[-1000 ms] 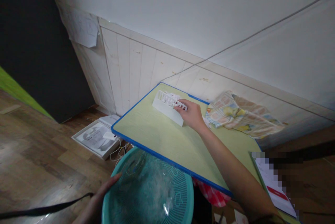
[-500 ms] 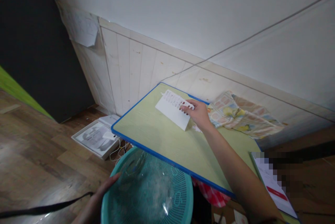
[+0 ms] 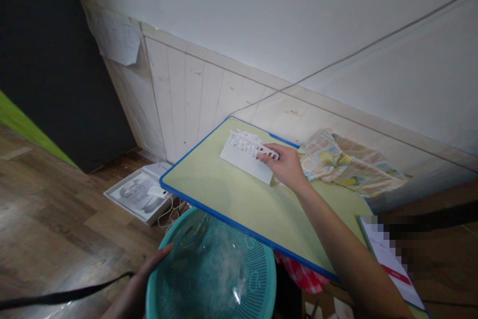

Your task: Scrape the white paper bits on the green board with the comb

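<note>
My right hand [image 3: 286, 165] reaches over the table and pinches the right end of a white folded card with cut-out slots [image 3: 246, 159]. The card's long plain side faces me, and its lower edge is close to or on the tabletop; I cannot tell which. Down at the lower left, my left hand [image 3: 159, 259] is closed on the rim of a turquoise plastic basket [image 3: 271, 279]. Its thumb shows on the rim, while the other fingers are hidden outside. Clear crumpled plastic [image 3: 224, 264] lies inside the basket.
The pale green table [image 3: 201, 174] has a blue edge and stands against the wall. A patterned cloth [image 3: 347, 159] lies at its back right, and a booklet [image 3: 388, 259] at its right end. An open white box [image 3: 138, 194] and cables [image 3: 172, 214] are on the floor.
The white card has tipped, its slotted top now leaning differently, and moved slightly right at its near corner with my right hand. My left hand stays on the basket rim.
</note>
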Demonstrator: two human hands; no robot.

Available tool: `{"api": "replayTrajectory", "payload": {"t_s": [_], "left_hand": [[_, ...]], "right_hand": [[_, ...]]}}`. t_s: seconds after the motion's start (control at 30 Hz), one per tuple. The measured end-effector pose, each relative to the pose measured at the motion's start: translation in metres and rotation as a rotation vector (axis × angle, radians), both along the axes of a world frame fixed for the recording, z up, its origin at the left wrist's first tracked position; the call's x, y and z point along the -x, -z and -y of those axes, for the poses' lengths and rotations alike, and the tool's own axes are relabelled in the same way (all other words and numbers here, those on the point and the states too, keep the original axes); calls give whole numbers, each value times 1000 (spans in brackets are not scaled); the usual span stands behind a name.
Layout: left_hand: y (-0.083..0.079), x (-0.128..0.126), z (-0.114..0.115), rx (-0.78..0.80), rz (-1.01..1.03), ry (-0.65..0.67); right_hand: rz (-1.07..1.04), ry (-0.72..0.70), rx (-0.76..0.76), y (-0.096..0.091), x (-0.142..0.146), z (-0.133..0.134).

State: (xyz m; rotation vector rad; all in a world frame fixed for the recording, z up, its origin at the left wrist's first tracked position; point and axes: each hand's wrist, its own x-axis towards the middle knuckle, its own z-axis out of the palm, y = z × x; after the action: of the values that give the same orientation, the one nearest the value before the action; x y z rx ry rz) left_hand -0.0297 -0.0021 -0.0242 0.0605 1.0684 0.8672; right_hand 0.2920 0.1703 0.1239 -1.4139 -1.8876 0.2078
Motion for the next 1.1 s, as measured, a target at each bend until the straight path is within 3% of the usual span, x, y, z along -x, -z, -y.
{"api": "replayTrajectory", "payload": {"t_s": [0.13,0.3,0.4,0.63,0.8,0.97,1.1], "left_hand": [[3,1,0,-9,8,14],[4,4,-1,-18,28,19],[2,4,0,-53,-3,22],[-2,2,0,-48,-7,11],[3,2,-1,-31,38,48],[3,1,0,-21,45,43],[3,0,0,-21,38,49]], "right_hand": [[5,-59,-43,1,6,-15],[67,-149,37,12,16,-30],[86,-194,66,15,18,-20],[87,-292,53,16,4,33],[21,-206,-44,10,3,57],[-97,-155,23,0,22,63],[-105,-130,132,0,23,49]]}}
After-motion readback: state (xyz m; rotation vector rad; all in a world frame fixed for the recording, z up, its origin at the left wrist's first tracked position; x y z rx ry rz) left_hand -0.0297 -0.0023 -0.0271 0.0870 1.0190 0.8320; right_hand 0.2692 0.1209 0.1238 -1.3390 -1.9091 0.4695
